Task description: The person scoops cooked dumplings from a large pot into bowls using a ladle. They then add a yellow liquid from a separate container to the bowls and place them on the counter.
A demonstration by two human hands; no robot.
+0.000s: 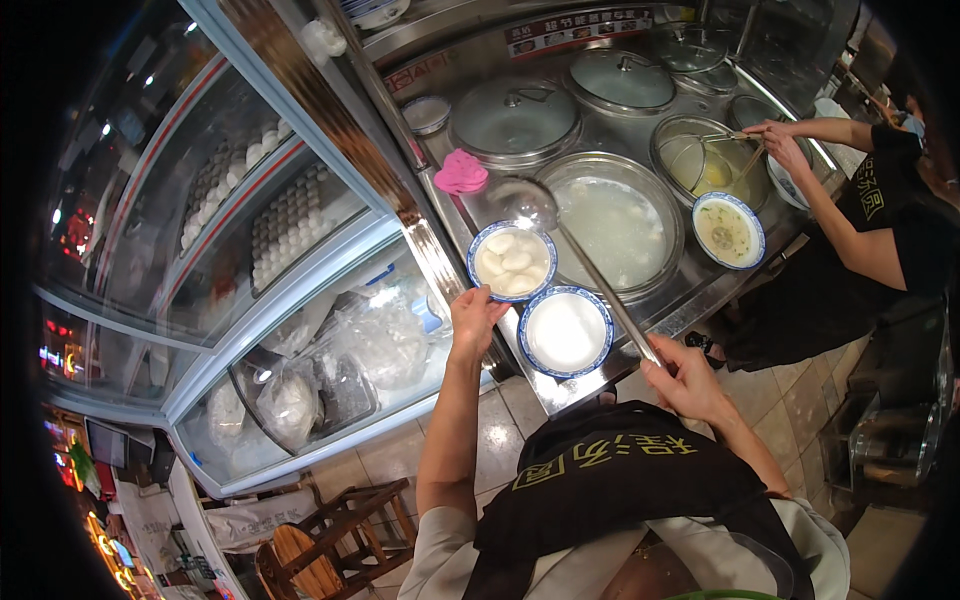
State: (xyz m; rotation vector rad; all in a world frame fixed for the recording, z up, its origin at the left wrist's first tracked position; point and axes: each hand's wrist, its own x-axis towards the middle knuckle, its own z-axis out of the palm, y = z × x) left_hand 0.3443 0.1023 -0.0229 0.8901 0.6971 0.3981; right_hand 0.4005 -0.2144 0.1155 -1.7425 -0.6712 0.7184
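My left hand (475,319) grips the near-left rim of a blue-and-white bowl (512,260) holding several white rounded dumplings. In my right hand (690,375) is the long metal handle of a ladle (604,289). The ladle's head hangs beyond the dumpling bowl, beside a large round pot (679,247) of cloudy white liquid. A second blue-and-white bowl (568,332), white inside, stands close below the first on the steel counter (551,401). Whether the ladle's head holds liquid cannot be made out.
Lidded pots (514,120) sit behind. A pink cloth (460,172) lies left of the ladle. At right, a co-worker's hands (784,146) hold a wire strainer (686,161) over another pot, near a bowl of soup (728,229). A glass display freezer (300,360) borders my left side.
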